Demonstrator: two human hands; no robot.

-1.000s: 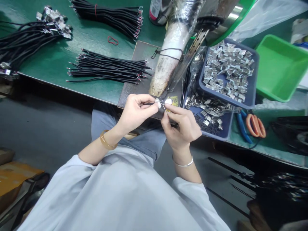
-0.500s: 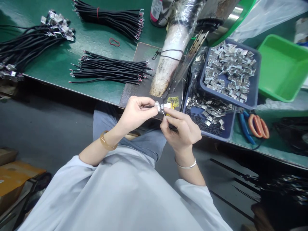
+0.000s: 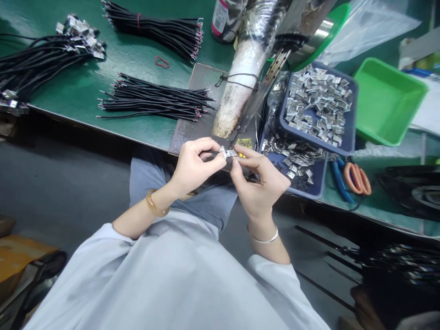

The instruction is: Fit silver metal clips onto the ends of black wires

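Observation:
My left hand [image 3: 194,167] is closed in a pinch around the end of a black cable, most of which its fingers hide. A small silvery metal connector [image 3: 231,153] sticks out past the fingertips towards the right. My right hand [image 3: 260,185] is closed too, thumb and forefinger meeting at the connector. Between those fingertips shows a thin pale strand [image 3: 233,159], too small to name surely. Behind the fingers, a bit of yellow [image 3: 242,155] peeks out, and a yellow sponge-like pad [image 3: 244,142] lies on the dark board [image 3: 185,130].
Black cables [image 3: 154,98] lie to the left, with a tied bundle [image 3: 154,30] and connector-ended cables [image 3: 82,39] beyond. A wrapped tube [image 3: 237,87] leans over the board. Right stand a blue tray [image 3: 351,114] of metal shells, a green bin [image 3: 388,101] and orange-handled pliers [image 3: 357,178].
The view has swung slightly to the right. My right fingers have shifted over the connector, covering more of the yellow piece behind it. My left hand keeps its grip on the cable.

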